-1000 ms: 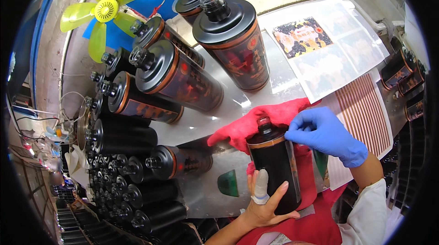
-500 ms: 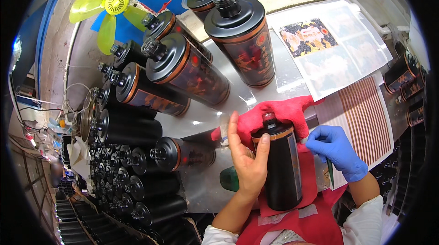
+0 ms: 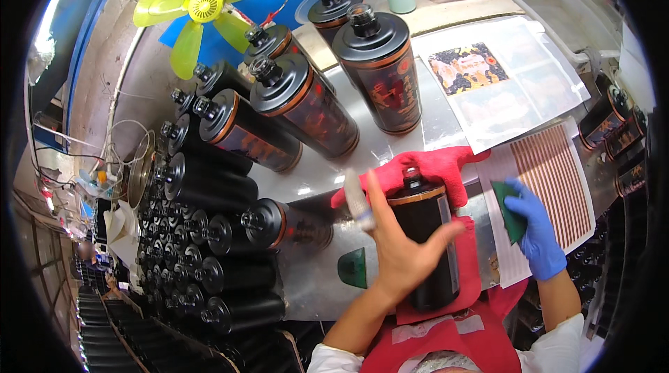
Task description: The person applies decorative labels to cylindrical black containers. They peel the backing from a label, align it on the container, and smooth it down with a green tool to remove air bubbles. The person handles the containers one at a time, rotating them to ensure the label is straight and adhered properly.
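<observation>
A black glass bottle (image 3: 418, 234) with a copper band round its shoulder lies on a red cloth (image 3: 456, 164), its clear neck pointing away from me. My left hand (image 3: 404, 254) is bare, with a whitish wrap on one finger. It is over the bottle's left side, fingers spread and thumb stretched across the body; whether it touches the glass I cannot tell. In my blue-gloved right hand (image 3: 540, 234) is a flat green scraper (image 3: 507, 211), held over the striped sheet right of the bottle. Another green piece (image 3: 352, 268) lies on the metal table left of my hand.
Decorated black bottles (image 3: 306, 108) stand at the far left of the table, with stacked black bottles (image 3: 209, 185) beside them. A printed sheet (image 3: 516, 112) and a copper-striped sheet (image 3: 557, 185) lie on the right. A yellow-green fan (image 3: 205, 6) is at the back left.
My left hand has spread out, its thumb now reaching across the bottle from the copper band. My right hand has turned, bringing the scraper's broad face into sight. The view has shifted slightly.
</observation>
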Motion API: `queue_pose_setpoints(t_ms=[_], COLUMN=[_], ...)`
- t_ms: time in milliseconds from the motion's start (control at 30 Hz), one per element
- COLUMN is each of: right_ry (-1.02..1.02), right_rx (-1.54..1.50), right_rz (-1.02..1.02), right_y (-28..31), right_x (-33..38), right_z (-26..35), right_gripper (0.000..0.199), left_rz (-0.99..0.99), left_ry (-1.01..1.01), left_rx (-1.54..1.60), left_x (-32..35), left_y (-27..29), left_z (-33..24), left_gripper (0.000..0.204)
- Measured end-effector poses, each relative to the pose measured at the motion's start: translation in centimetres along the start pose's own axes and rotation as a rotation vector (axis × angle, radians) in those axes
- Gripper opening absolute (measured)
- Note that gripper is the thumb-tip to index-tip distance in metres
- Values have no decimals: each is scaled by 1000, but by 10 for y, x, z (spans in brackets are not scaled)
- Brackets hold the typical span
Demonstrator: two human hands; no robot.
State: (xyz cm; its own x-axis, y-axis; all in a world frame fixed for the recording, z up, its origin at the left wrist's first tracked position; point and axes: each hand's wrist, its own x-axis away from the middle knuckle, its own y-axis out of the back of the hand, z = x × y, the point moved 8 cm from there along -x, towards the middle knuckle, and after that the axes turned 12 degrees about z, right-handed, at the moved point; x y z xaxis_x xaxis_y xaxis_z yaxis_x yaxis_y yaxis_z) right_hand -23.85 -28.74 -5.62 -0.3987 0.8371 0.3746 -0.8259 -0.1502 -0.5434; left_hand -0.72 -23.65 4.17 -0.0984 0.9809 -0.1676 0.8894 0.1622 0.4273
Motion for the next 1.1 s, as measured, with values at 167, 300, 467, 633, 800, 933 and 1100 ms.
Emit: queue_pose_setpoints(t_ms=[167, 300, 467, 633, 800, 933, 1100], right_ry=[504, 591, 541, 428, 560, 407, 452], right_rx=[874, 1289, 878, 798, 1126, 651, 705], right_rz=[95, 164, 32, 45, 151, 129, 52], right_y=[-126, -180, -103, -121, -162, -105, -83], right_x=[-6, -1, -5, 2, -1, -17, -15], right_z=[63, 44, 31, 43, 37, 18, 21], right_gripper=[35, 33, 33, 32, 33, 31, 30], left_rz=[178, 227, 195, 202, 314, 449, 419], left_ry=[-142, -191, -202, -243, -168, -88, -56], left_rx=[-458, -585, -494, -556, -545, -116, -258], left_x=[74, 88, 96, 101, 98, 119, 109], left_y=[-30, -47, -42, -41, -46, -45, -28], left_z=[-25, -20, -1, -16, 2, 62, 36], left_gripper=[125, 115, 110, 104, 114, 130, 131])
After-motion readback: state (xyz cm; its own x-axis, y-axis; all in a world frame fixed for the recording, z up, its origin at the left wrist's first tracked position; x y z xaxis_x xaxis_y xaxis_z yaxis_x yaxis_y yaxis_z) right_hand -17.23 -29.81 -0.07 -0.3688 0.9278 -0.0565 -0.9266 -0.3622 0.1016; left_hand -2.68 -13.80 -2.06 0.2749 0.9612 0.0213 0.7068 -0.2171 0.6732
